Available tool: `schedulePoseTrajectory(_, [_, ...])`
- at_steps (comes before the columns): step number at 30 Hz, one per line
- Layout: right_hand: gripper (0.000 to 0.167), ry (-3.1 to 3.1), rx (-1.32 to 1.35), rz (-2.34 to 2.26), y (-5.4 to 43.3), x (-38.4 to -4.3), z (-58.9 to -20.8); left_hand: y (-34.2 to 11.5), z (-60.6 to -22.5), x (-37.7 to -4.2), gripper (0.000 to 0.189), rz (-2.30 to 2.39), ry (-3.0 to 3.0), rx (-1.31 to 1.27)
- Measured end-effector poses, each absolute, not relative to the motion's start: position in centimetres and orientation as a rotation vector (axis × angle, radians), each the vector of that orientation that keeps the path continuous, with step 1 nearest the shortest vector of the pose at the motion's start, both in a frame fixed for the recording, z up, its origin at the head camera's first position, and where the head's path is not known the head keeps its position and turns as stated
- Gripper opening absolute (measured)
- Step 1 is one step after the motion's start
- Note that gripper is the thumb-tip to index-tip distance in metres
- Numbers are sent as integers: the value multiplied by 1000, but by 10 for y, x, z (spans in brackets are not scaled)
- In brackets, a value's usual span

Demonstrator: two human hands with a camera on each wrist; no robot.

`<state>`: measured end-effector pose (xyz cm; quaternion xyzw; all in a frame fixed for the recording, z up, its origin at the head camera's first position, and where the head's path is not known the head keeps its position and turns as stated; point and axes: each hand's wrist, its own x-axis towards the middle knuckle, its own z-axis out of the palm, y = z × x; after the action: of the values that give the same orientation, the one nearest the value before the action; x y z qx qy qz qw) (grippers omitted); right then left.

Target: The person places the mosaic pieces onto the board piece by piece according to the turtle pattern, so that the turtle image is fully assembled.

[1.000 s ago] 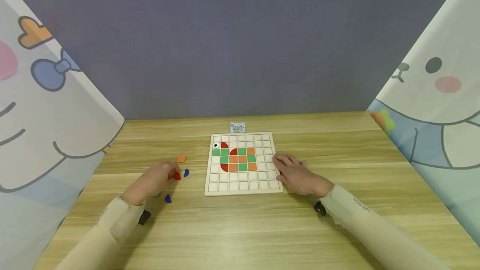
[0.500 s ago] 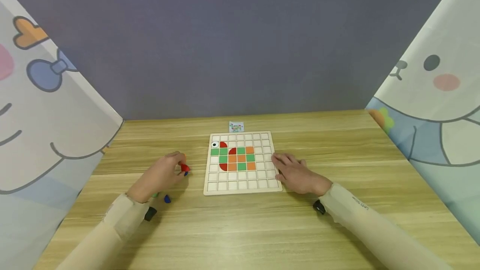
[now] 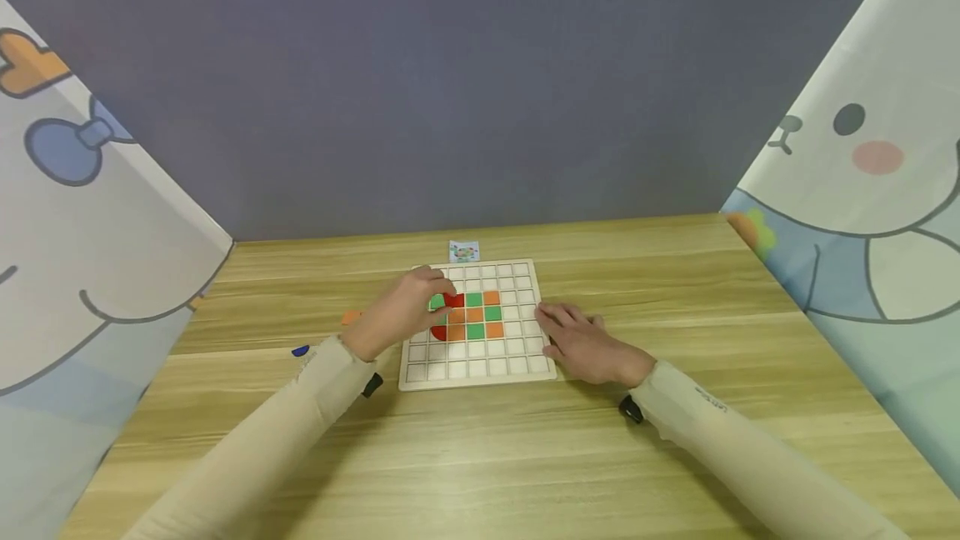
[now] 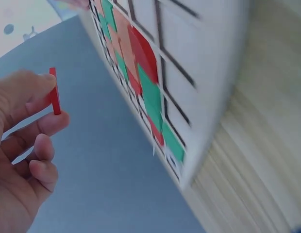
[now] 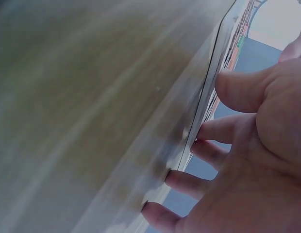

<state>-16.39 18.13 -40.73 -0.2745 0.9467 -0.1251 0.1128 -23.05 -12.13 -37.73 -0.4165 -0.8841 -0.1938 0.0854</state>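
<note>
My left hand (image 3: 402,309) is over the left part of the wooden grid board (image 3: 537,367). Between thumb and fingertips it pinches a thin red tile (image 4: 55,91), seen edge-on and apart from the board in the left wrist view. Square green tiles (image 3: 476,331), orange tiles (image 3: 474,315) and rounded red tiles (image 4: 143,51) lie in the grid's cells, partly hidden by this hand in the head view. At the board's right edge rests my right hand (image 3: 588,344), its fingers (image 5: 189,183) extended and touching the rim and tabletop.
A small picture card (image 3: 463,252) lies behind the board. Left of the board are a loose orange tile (image 3: 351,317) and a blue rounded tile (image 3: 300,351); the left forearm covers part of that area. A grey panel (image 3: 480,90) stands behind the table.
My left hand has picked up the red tile from the table at the left and carried it rightward over the board. My right hand stays at the board's edge; the head view has shifted slightly.
</note>
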Motion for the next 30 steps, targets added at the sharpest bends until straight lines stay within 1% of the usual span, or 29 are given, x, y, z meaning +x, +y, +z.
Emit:
schedulePoseTrajectory(5, [59,2767,-799,-357,181,-165,-409,-94,-384,-243,12,-587,-2754,-1249])
schedulePoseTrajectory(12, [59,2762,-794,-357,179,-166,-409,-63,-390,-255,5,-379,-2843,-1257])
schedulePoseTrajectory(14, [59,2767,-786,-348,178,-165,-408,-54,-390,-258,8,-373,-2839,-1269])
schedulePoseTrajectory(19, [59,2768,-780,-345,178,-165,-407,-36,-393,-265,39,-417,-2888,-1231])
schedulePoseTrajectory(22, [59,2769,-783,-345,178,-165,-407,-29,-394,-267,49,-441,-2915,-1203])
schedulePoseTrajectory(25, [59,2771,-782,-339,178,-165,-408,-24,-393,-268,48,-441,-2914,-1209])
schedulePoseTrajectory(30, [59,2765,-775,-337,178,-166,-408,-16,-393,-267,37,-378,-2916,-1227])
